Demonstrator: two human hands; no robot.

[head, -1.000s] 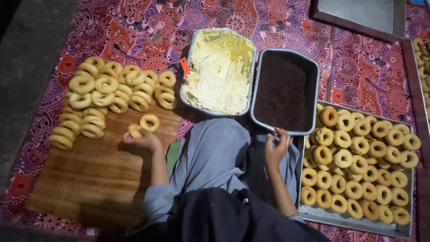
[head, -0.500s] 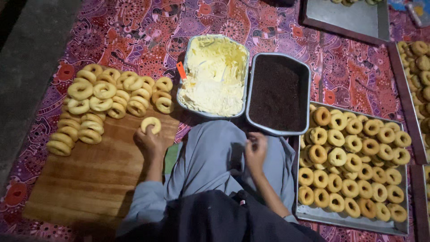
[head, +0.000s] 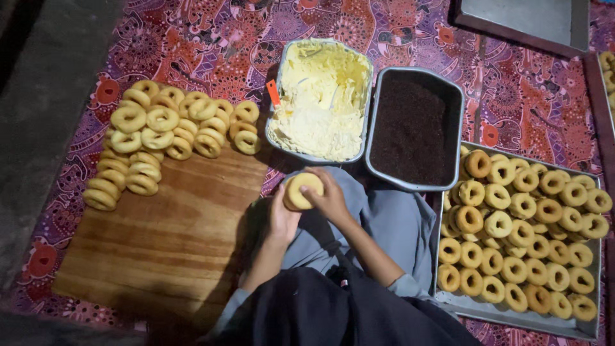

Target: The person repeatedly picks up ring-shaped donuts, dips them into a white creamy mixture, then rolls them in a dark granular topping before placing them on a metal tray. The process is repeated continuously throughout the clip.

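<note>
Both my hands meet over my lap on one golden ring doughnut (head: 302, 189). My left hand (head: 282, 218) cups it from below and my right hand (head: 331, 197) grips it from the right side. Just beyond it sits a metal tub of pale yellow cream (head: 323, 96) with an orange-handled tool (head: 273, 93) stuck in its left edge. To the right of that tub stands a metal pan of dark brown sprinkles (head: 415, 128).
A wooden board (head: 173, 237) at my left carries several plain doughnuts (head: 163, 131) along its far edge. A metal tray (head: 512, 313) at my right is packed with several doughnuts (head: 519, 224). A patterned red cloth (head: 192, 38) covers the floor; another tray (head: 525, 19) lies far right.
My left hand lifted a doughnut off the board and carried it right to my lap. My right hand came left from the tray side and closed on the same doughnut.
</note>
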